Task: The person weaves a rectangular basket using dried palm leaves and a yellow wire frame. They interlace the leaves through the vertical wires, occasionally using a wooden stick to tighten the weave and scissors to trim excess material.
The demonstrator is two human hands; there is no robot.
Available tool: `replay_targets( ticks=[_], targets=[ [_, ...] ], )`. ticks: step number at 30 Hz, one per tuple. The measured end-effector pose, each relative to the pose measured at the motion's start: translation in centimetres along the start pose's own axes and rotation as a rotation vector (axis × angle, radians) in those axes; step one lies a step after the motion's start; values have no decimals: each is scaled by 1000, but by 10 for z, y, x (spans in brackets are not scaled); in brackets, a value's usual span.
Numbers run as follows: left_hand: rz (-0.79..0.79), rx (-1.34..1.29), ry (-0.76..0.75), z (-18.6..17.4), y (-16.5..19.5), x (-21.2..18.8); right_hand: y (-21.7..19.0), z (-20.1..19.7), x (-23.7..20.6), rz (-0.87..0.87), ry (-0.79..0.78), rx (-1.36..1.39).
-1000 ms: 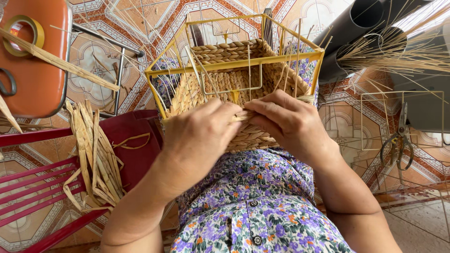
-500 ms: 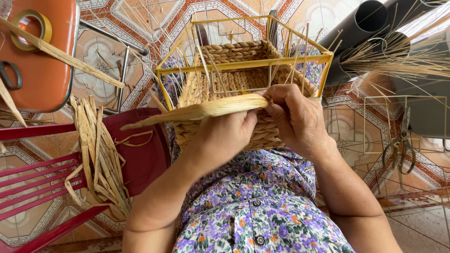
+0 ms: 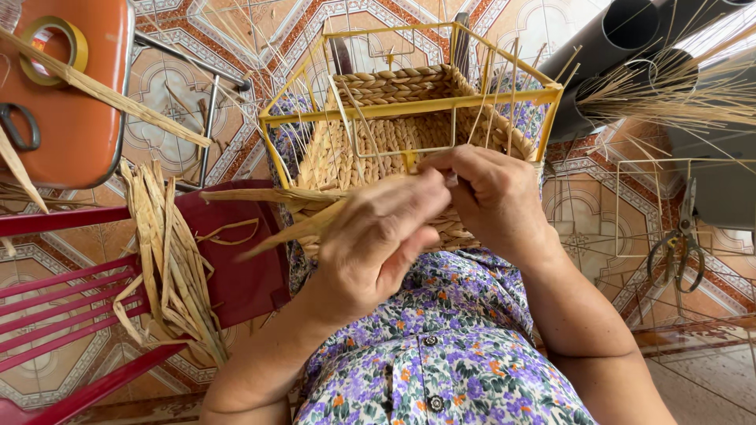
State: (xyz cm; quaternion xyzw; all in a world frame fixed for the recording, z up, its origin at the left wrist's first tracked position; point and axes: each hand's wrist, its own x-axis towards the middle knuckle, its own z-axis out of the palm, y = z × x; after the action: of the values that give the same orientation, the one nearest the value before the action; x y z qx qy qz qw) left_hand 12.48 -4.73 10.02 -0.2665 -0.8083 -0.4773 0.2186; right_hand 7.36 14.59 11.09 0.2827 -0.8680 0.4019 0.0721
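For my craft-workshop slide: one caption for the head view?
Two hands, left hand and right hand, weave a dried strand into a yellow-framed basket.

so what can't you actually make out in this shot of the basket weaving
Head view only:
- Near wall of the woven basket: covered by the left hand and right hand.
- Where the dried strand enters the weave: behind the left fingers.
- Scissors on the orange stool: cut by the left edge.

Patterned floor tiles in red, cream and grey throughout. At left, an orange chair seat and a red slatted chair. Upper right, dark tubes, possibly pipes. Bright, even daylight.
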Motion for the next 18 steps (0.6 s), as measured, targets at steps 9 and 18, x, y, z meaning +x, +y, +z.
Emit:
replay_targets(
  ticks=[9,18],
  targets=[
    [-143,551,-206,-12,-2,-1,5,5,-7,128,76,300],
    [-465,664,-505,-104,9,6,7,10,-9,122,128,217]
  ],
)
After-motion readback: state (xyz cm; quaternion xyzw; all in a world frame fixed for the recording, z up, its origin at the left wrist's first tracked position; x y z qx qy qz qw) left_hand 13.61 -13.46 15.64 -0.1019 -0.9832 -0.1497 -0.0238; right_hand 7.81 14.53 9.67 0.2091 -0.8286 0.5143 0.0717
